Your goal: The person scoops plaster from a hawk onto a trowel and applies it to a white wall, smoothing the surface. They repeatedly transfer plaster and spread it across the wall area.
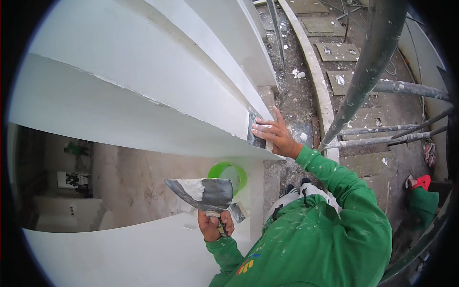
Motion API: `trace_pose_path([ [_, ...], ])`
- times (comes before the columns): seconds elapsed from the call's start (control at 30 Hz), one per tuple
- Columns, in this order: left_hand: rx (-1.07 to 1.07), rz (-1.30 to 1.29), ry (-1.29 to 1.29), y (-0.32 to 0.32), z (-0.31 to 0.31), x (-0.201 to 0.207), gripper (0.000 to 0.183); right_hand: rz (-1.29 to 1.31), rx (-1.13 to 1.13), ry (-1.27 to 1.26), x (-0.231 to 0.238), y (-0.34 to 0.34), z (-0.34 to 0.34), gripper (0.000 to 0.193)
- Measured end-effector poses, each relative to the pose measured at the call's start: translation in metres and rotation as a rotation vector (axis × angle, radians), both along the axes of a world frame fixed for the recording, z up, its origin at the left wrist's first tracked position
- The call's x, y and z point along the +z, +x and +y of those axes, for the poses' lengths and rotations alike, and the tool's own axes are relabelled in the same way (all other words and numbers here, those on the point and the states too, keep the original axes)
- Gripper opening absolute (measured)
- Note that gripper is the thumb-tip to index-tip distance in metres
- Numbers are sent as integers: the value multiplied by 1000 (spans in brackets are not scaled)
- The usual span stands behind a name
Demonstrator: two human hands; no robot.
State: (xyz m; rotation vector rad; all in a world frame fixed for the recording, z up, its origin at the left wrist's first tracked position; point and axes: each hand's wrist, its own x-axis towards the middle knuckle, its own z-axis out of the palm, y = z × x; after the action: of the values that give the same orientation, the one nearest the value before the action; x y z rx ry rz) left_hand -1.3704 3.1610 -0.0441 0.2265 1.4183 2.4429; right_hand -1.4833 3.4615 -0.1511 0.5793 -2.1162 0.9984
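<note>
My left hand point(214, 227) is closed around the handle of a wide putty knife point(219, 191). The knife's grey blade carries a lump of white putty point(192, 188). Out at the end of the white wall's ledge point(181, 115), my right hand point(282, 137) presses a small dark flat scraper point(253, 130) to the surface. Its fingers lie over the scraper and hide part of it. Below the ledge sits a bright green bucket point(216, 171), partly covered by the knife blade. A grey flat piece point(239, 211) lies beside my left hand.
Metal scaffold poles point(366, 67) cross the right side, close to my right arm. A concrete curb point(313, 71) curves along debris-strewn ground. Several slabs point(337, 51) lie beyond it. Another person's green sleeve point(423, 205) shows at lower right. A curved wall opening point(129, 182) reveals a lower floor.
</note>
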Motion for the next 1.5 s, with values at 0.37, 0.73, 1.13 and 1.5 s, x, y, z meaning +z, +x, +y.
trace_pose_path([
  [0.37,-400,-243,320,11,36,-17,52,82,313,-258,117,115,-22,43],
  [0.73,-248,155,220,9,9,29,52,612,-221,-95,252,48,19,43],
  [1.13,-221,13,136,19,24,32,56,983,60,-41,483,-72,-16,58],
  [1.5,-159,14,135,12,18,10,61,463,-1,2,228,-49,-5,60],
])
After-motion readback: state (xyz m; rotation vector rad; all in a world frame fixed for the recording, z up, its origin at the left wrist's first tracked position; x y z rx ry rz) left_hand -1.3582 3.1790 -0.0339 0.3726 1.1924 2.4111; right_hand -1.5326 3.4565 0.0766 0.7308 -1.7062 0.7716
